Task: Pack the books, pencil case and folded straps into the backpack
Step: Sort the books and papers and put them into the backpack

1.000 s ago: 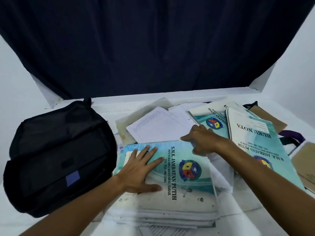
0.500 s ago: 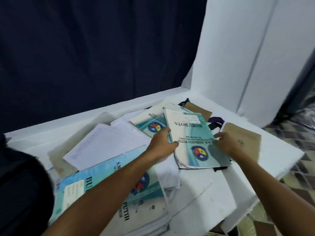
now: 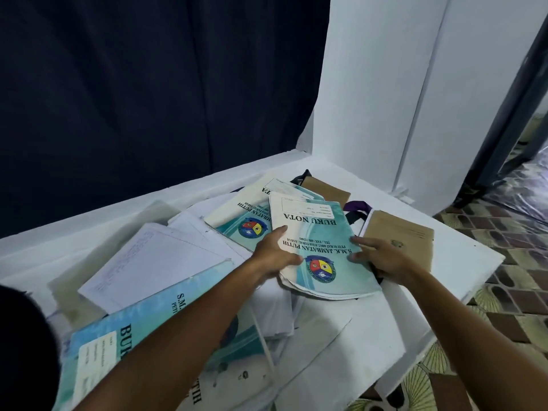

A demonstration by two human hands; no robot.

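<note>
On the white table (image 3: 370, 336) lies a teal "BUKU NOTA" book (image 3: 320, 229), on top of a scattered pile. My left hand (image 3: 271, 252) grips its left edge with the thumb on the cover. My right hand (image 3: 382, 256) holds its right edge, thumb and forefinger on the cover. A second teal book (image 3: 247, 216) lies partly under it. A larger blue book (image 3: 139, 324) sits at the front left, under my left forearm. Brown books (image 3: 400, 232) lie to the right. A purple strap (image 3: 357, 206) shows behind. The black backpack (image 3: 20, 351) is cut off at the lower left.
Loose white papers (image 3: 148, 259) and a clear folder (image 3: 74, 280) lie left of the books. The table's right edge (image 3: 462, 286) drops to a patterned floor (image 3: 504, 307). A dark curtain hangs behind, and white panels stand at the back right.
The view swung right, away from the backpack. Both hands left the big blue book and moved to the "BUKU NOTA" book, one on each side edge.
</note>
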